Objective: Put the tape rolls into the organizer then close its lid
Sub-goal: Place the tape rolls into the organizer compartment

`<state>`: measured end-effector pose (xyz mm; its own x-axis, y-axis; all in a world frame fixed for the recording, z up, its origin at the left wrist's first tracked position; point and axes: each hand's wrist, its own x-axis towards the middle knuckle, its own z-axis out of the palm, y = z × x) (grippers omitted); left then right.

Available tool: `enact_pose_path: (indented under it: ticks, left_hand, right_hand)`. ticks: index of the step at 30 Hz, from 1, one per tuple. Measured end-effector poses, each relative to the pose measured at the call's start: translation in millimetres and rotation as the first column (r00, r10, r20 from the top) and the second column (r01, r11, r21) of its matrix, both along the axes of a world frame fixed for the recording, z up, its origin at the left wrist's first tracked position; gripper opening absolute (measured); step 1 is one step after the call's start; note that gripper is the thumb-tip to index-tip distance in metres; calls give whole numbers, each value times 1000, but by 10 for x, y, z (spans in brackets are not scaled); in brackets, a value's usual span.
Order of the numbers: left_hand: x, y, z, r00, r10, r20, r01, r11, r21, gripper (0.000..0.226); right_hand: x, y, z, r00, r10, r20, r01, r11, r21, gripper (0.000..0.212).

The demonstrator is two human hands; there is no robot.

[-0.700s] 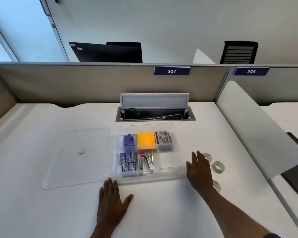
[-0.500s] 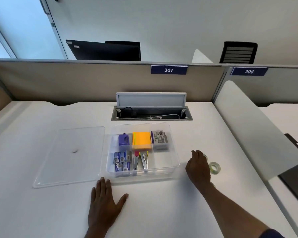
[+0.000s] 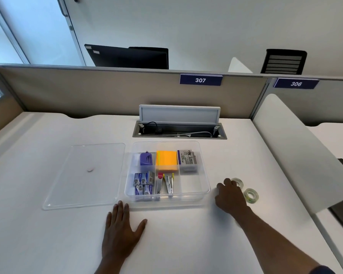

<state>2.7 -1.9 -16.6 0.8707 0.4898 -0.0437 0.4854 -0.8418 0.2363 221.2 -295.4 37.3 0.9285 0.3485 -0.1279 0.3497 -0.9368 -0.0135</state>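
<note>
I see a white desk (image 3: 48,244) with a beige partition (image 3: 107,91) behind it, and an open cable tray (image 3: 179,131) is set into the far part of the desk. The clear lid (image 3: 85,175) lies flat on the desk, just beside the left wall of the clear organizer (image 3: 203,167), so the organizer is open. Inside it I can see a purple item (image 3: 146,159), orange sticky notes (image 3: 166,160), a grey box (image 3: 187,159), small blue boxes (image 3: 143,181) and 2 thin tools (image 3: 165,184); the front right compartment looks free. My left hand (image 3: 121,232) rests flat on the desk in front of the organizer, fingers spread, holding nothing. My right hand (image 3: 229,196) is to the right of the organizer, fingers curled down, with the fingertips at the first tape roll (image 3: 238,182); whether it grips the roll, I cannot tell. The second tape roll (image 3: 251,195) lies on the desk just right of this hand.
</note>
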Motion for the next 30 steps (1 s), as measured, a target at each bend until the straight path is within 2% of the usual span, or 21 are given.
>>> enact_pose_path:
  ticks: [5, 7, 11, 15, 18, 21, 25, 30]
  left_hand:
    - [-3, 3, 4, 1000, 3, 20, -3, 1000, -2, 97]
    - [-3, -3, 9, 1000, 2, 24, -2, 1000, -8, 98]
    - [-3, -12, 15, 999, 6, 33, -6, 1000, -8, 100]
    - [1, -17, 31, 999, 4, 32, -4, 1000, -9, 99]
    - [3, -16, 43, 999, 4, 38, -4, 1000, -10, 98]
    - [6, -14, 46, 1000, 6, 30, -6, 1000, -15, 99]
    - [5, -19, 38, 1000, 7, 25, -6, 1000, -21, 99]
    - [0, -21, 42, 1000, 13, 18, -13, 1000, -25, 98]
  right_hand:
    - [39, 35, -21, 999, 49, -7, -49, 997, -58, 36]
    - [84, 55, -5, 999, 41, -11, -42, 995, -88, 32]
    - [69, 76, 100, 996, 31, 80, -20, 991, -136, 20]
    - [160, 166, 320, 980, 42, 194, -37, 999, -34, 15]
    - [325, 397, 469, 994, -63, 95, 37, 969, 246, 28]
    - [348, 664, 621, 1000, -28, -8, 28, 908, 419, 40]
    - [225, 952, 632, 977, 172, -122, -104, 896, 432, 32]
    - [128, 1068, 358, 934, 266, -237, -188, 933, 308, 37]
